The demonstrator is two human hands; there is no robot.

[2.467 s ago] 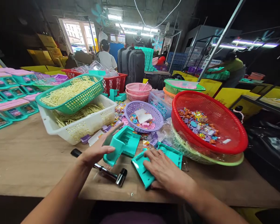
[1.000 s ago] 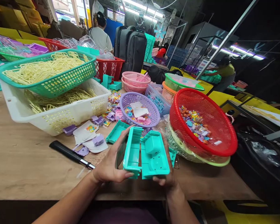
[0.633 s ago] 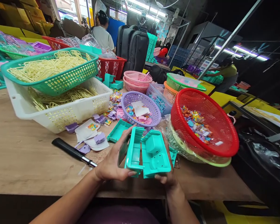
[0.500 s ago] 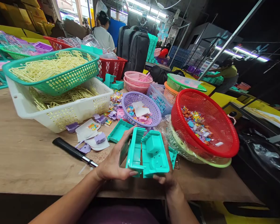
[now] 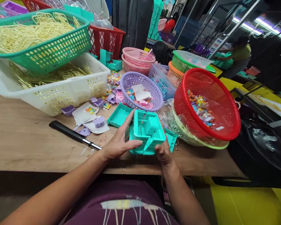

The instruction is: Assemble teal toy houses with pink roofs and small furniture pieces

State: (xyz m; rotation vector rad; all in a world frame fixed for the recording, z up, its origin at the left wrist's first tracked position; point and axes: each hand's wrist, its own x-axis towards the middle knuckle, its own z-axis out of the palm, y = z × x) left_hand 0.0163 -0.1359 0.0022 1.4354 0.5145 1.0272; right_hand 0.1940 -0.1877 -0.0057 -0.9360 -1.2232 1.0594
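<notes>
Between my hands is a turquoise plastic box (image 5: 150, 126) made of two open halves pushed against each other, with a raised block inside and a slanted gap down its front wall. My left hand (image 5: 117, 140) is closed on its left side, thumb at the front edge. My right hand (image 5: 164, 151) grips the right side, fingers curled at the lower front corner. Just behind it lie a turquoise tray (image 5: 119, 115) and another turquoise part (image 5: 172, 139). To the left rests a tool handle with a black grip (image 5: 65, 131) and metal shaft; its far end is hidden by my left wrist.
White paper pieces (image 5: 84, 112) and small purple plastic parts (image 5: 98, 122) lie left. A purple basket (image 5: 124, 90) stands behind the box, a tilted red basket (image 5: 215, 97) at right. A green basket (image 5: 61, 57) of pale yellow strips sits on a white crate (image 5: 67, 95).
The two turquoise halves, separated by a gap at the front before, have been brought together and overlap. The camera view has tipped downward, showing more of my shirt.
</notes>
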